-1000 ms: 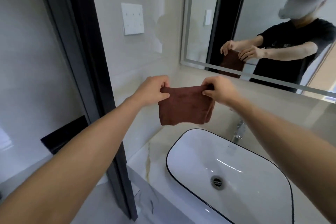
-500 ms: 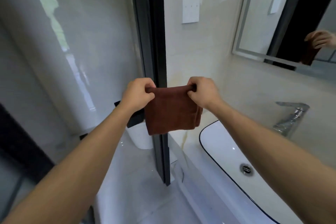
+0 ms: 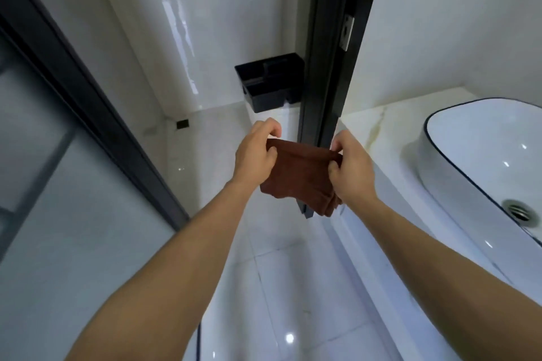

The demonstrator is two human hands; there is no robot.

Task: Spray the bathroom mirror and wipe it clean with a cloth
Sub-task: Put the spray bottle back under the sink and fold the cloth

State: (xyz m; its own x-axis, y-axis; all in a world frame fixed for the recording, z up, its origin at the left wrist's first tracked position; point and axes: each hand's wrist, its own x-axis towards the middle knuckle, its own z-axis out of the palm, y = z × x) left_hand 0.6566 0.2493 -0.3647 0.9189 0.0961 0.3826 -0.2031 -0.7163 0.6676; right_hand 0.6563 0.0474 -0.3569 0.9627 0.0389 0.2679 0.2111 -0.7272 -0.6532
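A folded dark brown cloth (image 3: 296,176) hangs in the air between my hands, in front of a black door frame. My left hand (image 3: 256,154) pinches its upper left corner and my right hand (image 3: 353,167) pinches its upper right corner. Both arms reach forward from the bottom of the view. The mirror is out of view, and no spray bottle shows.
The black vertical door frame (image 3: 328,67) stands just behind the cloth. A black caddy (image 3: 269,82) sits against the white tiled wall beyond it. A white basin with a dark rim (image 3: 469,155) rests on the marble counter (image 3: 378,117) at right. A dark-framed glass panel (image 3: 58,97) lies at left.
The view has swung left and down, away from the mirror and tap, toward the floor and the black caddy. Both hands still hold the cloth by its top corners.
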